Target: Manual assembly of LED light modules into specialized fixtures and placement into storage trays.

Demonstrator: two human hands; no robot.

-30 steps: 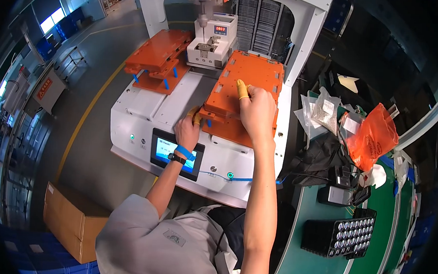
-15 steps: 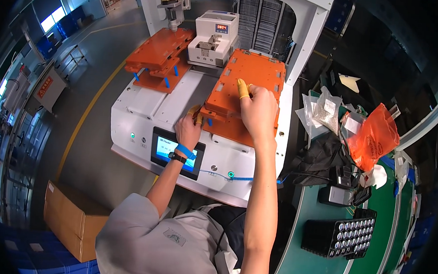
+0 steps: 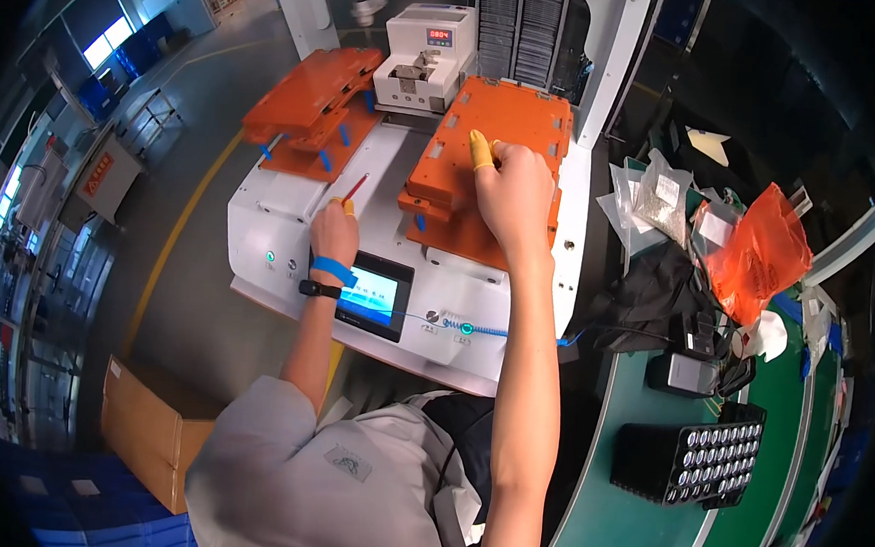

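My left hand [image 3: 335,231], with yellow finger cots and a blue band at the wrist, is closed on a thin red stick-like tool [image 3: 356,188]. It is over the white machine top, just right of the left orange fixture [image 3: 308,95]. Above the right orange fixture [image 3: 512,118] is my right hand [image 3: 515,190], its fingers curled and its yellow-capped thumb stretched forward. Whatever those fingers hold, if anything, is hidden beneath the hand. Blue posts show under both fixtures' orange top plates.
Between the fixtures, at the back, stands a white feeder box [image 3: 426,57] with a red display. A touch screen [image 3: 371,298] faces me at the machine's front. On the right, a green bench [image 3: 640,406] carries a black tray [image 3: 687,459], and an orange bag [image 3: 759,258] lies beyond.
My left hand has moved left from the right fixture's corner, and the red tool now shows in it. The machine head above the left fixture has moved up and back. My right hand stays over its fixture.
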